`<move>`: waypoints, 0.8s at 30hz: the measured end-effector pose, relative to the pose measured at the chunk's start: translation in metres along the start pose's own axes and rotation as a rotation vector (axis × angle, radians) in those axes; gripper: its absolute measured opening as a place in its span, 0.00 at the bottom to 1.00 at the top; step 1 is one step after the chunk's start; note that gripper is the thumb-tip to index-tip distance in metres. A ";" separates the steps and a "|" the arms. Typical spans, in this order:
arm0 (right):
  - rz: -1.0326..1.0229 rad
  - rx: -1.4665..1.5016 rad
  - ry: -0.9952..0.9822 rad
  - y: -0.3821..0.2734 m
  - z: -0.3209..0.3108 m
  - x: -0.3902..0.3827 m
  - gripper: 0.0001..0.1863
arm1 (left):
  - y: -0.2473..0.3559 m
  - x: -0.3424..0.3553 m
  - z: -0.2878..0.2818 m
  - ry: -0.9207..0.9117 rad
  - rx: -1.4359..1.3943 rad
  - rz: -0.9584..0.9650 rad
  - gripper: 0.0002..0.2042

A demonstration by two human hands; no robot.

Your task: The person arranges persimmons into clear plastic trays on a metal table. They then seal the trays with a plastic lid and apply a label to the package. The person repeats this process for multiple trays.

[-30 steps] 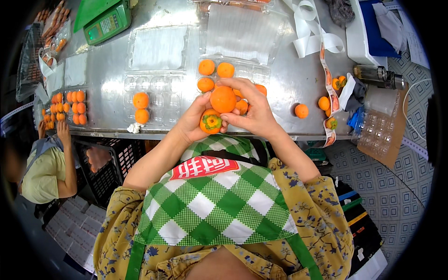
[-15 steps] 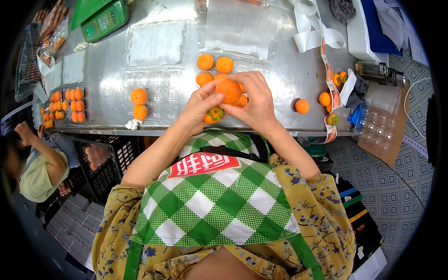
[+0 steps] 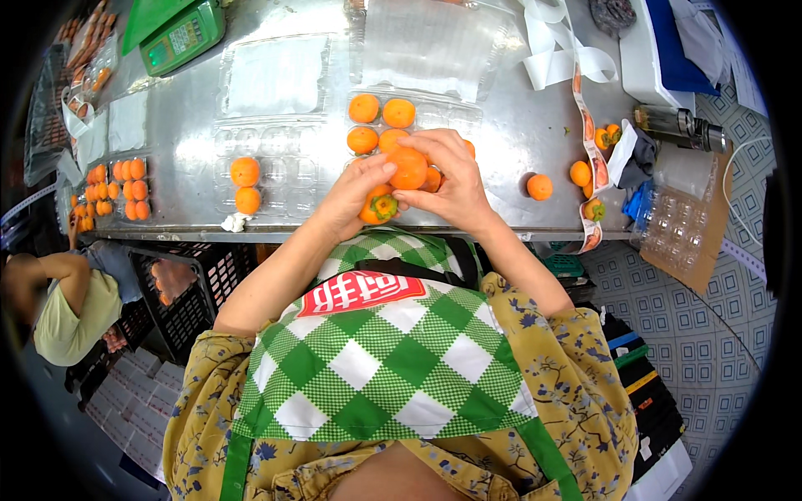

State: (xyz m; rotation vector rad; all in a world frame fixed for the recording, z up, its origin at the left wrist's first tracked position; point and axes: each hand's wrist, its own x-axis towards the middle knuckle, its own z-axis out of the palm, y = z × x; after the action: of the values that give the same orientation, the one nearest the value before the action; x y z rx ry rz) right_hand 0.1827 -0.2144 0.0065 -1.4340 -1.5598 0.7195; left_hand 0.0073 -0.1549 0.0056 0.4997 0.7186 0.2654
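Note:
My left hand (image 3: 351, 196) is closed round a persimmon with a green calyx (image 3: 378, 205), its thumb resting on a second, upper persimmon (image 3: 408, 170). Fingers of my right hand (image 3: 451, 185) wrap over and around that upper fruit. Just behind both hands lies a clear plastic tray (image 3: 435, 113) with several persimmons in its cups, partly hidden by my fingers. To the left, another clear tray (image 3: 292, 175) holds two persimmons in one column. A loose persimmon (image 3: 540, 187) sits on the steel table (image 3: 518, 154) to the right.
A green scale (image 3: 180, 46) stands back left, near filled trays (image 3: 134, 188). A label strip (image 3: 595, 146), several persimmons and a flask (image 3: 677, 125) lie right, with cardboard (image 3: 706, 259) beyond. A co-worker (image 3: 71, 313) is beside a black crate (image 3: 192, 288) at lower left.
The upper persimmon has shifted slightly right and up, with my left thumb now over its side. The co-worker's arms have drawn back from the left trays.

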 end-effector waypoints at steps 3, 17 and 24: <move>0.004 -0.011 0.013 0.004 0.005 -0.005 0.32 | -0.005 0.001 -0.002 0.008 0.063 0.002 0.17; 0.139 0.043 -0.124 0.015 -0.029 -0.018 0.32 | -0.009 0.007 -0.009 0.029 0.109 -0.075 0.17; 0.089 -0.059 -0.146 0.007 -0.005 -0.022 0.32 | -0.021 0.009 0.001 0.015 0.166 -0.033 0.18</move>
State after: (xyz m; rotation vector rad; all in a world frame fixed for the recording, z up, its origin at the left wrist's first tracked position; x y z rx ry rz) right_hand 0.1888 -0.2351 -0.0020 -1.5315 -1.6487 0.8534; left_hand 0.0158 -0.1689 -0.0099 0.6433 0.7666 0.1794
